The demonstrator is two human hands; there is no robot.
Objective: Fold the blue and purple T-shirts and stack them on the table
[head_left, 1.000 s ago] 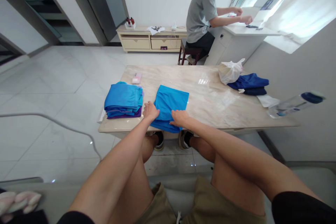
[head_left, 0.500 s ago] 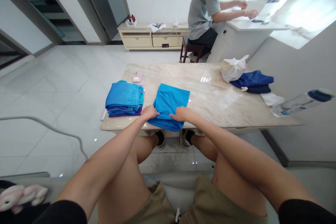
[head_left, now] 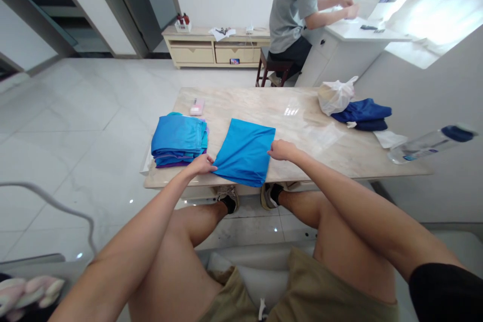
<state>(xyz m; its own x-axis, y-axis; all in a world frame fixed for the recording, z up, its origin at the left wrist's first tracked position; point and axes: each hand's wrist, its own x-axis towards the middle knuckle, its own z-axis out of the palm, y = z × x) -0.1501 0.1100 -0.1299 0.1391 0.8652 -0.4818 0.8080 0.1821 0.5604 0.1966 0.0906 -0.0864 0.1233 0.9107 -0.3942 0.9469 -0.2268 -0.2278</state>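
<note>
A bright blue folded cloth garment (head_left: 245, 152) lies near the front edge of the marble-look table, its near edge at the rim. My left hand (head_left: 204, 164) pinches its near left corner, and creases fan out from that point. At the right side, my right hand (head_left: 283, 151) is closed with its fingertips on the cloth's edge. Just left of the cloth stands a stack of folded blue and purple garments (head_left: 178, 141). Which kind of garment the blue cloth is, I cannot tell.
On the table (head_left: 298, 131) are a small pink box (head_left: 197, 106), a white plastic bag (head_left: 335, 96), dark blue cloth (head_left: 362, 114) and a clear bottle (head_left: 426, 146) at the right. Beyond it a person in grey (head_left: 292, 10) sits on a stool at a white desk (head_left: 354, 32).
Both hands have moved apart, the left one leftward and the right one up and rightward to the cloth's side edge. The cloth's near part now lies flatter and wider.
</note>
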